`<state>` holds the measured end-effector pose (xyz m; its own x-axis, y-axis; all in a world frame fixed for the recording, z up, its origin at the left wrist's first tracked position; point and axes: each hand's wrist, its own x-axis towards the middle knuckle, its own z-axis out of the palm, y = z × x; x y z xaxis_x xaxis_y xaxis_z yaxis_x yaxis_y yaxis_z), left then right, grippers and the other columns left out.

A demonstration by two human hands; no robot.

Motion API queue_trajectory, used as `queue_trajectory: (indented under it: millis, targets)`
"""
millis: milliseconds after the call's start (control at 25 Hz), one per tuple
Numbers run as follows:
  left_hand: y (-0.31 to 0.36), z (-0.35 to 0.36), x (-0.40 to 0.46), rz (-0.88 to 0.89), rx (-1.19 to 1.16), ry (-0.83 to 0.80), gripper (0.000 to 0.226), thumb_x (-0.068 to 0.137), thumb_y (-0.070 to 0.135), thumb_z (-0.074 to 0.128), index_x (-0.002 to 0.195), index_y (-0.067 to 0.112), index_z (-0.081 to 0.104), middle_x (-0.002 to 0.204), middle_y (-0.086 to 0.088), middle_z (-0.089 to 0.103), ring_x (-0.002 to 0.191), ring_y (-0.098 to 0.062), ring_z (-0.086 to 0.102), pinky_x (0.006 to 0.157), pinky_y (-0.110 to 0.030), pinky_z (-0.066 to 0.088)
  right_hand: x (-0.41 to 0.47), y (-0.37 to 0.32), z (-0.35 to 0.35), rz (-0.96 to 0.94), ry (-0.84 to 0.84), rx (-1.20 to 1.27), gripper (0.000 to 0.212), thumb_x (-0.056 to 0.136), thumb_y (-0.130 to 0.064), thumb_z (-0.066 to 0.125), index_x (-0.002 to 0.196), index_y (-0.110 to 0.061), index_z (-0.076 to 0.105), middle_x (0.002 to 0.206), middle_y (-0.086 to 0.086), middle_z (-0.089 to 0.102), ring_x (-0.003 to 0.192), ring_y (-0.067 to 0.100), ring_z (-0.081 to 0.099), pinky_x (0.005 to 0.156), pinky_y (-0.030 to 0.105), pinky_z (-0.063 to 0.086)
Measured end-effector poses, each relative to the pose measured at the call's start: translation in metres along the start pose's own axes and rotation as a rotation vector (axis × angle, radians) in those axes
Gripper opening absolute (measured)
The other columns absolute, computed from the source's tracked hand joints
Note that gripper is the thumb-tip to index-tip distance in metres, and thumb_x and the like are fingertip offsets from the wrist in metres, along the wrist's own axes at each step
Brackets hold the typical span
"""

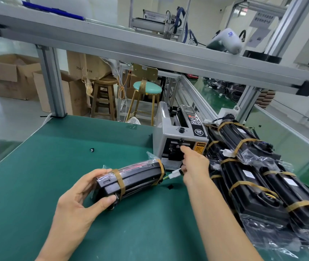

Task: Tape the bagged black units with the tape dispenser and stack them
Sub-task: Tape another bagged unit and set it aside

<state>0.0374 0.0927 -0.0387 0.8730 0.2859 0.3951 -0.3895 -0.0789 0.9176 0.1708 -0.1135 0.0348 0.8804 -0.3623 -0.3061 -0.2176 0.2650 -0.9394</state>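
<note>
A black unit in a clear bag [135, 180] lies on the green mat, bound by two brown tape bands, with a white connector sticking out at its right end. My left hand [80, 200] grips its near end. My right hand [193, 162] reaches to the outlet slot of the grey tape dispenser [180, 136], index finger and thumb at the slot; whether they pinch tape is hidden. A stack of taped, bagged black units [253, 181] lies to the right of the dispenser.
The green mat [55, 166] carries two small black bits. An aluminium frame post [53, 83] and crossbeam stand at the bench's far edge. Stools and cardboard boxes are behind. Black cables lie at the left edge.
</note>
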Motion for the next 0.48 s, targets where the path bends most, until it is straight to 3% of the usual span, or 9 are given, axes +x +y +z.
queue_trajectory:
  millis: [80,120,200,240,320,480]
  targets:
    - [0.002,0.003,-0.003,-0.010,0.008,0.017,0.061,0.054,0.012,0.086,0.108,0.032,0.068,0.115,0.007,0.069,0.112,-0.011,0.062,0.099,-0.020,0.043,-0.031,0.000,-0.010,-0.096,-0.185,-0.040,0.015,0.085,-0.019,0.069,0.071,-0.020,0.067,0.078,-0.008,0.062,0.067,0.009,0.056,0.059,0.014,0.036]
    - [0.004,0.006,-0.004,-0.013,0.016,0.032,0.064,0.053,0.011,0.090,0.108,0.033,0.068,0.115,0.007,0.069,0.111,-0.011,0.062,0.098,-0.018,0.043,-0.051,0.004,-0.014,-0.166,-0.318,-0.069,0.012,0.082,-0.024,0.071,0.071,-0.021,0.072,0.094,-0.015,0.067,0.082,-0.001,0.063,0.069,0.013,0.036]
    - [0.007,0.013,-0.009,-0.009,0.021,0.055,0.057,0.058,0.013,0.085,0.107,0.035,0.067,0.113,0.008,0.069,0.109,-0.010,0.063,0.093,-0.014,0.045,-0.094,0.016,-0.017,-0.301,-0.594,-0.155,0.016,0.070,-0.038,0.074,0.073,-0.023,0.076,0.127,-0.028,0.054,0.113,-0.021,0.047,0.089,0.015,0.032]
    - [0.009,0.017,-0.011,-0.003,0.029,0.064,0.053,0.060,0.014,0.082,0.107,0.036,0.067,0.112,0.009,0.070,0.107,-0.010,0.064,0.091,-0.013,0.045,-0.109,0.025,-0.017,-0.364,-0.675,-0.213,0.020,0.067,-0.043,0.072,0.072,-0.024,0.075,0.137,-0.031,0.044,0.125,-0.020,0.036,0.098,0.018,0.029]
    - [0.014,0.023,-0.017,-0.005,0.044,0.087,0.052,0.061,0.017,0.080,0.107,0.038,0.066,0.109,0.013,0.070,0.103,-0.007,0.065,0.086,-0.010,0.045,-0.125,0.038,-0.014,-0.394,-0.673,-0.290,0.011,0.073,-0.038,0.073,0.069,-0.028,0.075,0.143,-0.033,0.035,0.136,-0.014,0.023,0.107,0.023,0.023]
    - [0.021,0.029,-0.024,-0.023,0.056,0.117,0.050,0.059,0.034,0.078,0.106,0.041,0.065,0.107,0.017,0.070,0.102,-0.004,0.064,0.085,-0.008,0.044,-0.121,0.043,-0.012,-0.323,-0.631,-0.300,0.020,0.081,-0.017,0.070,0.065,-0.028,0.075,0.144,-0.027,0.036,0.138,-0.008,0.024,0.102,0.017,0.024]
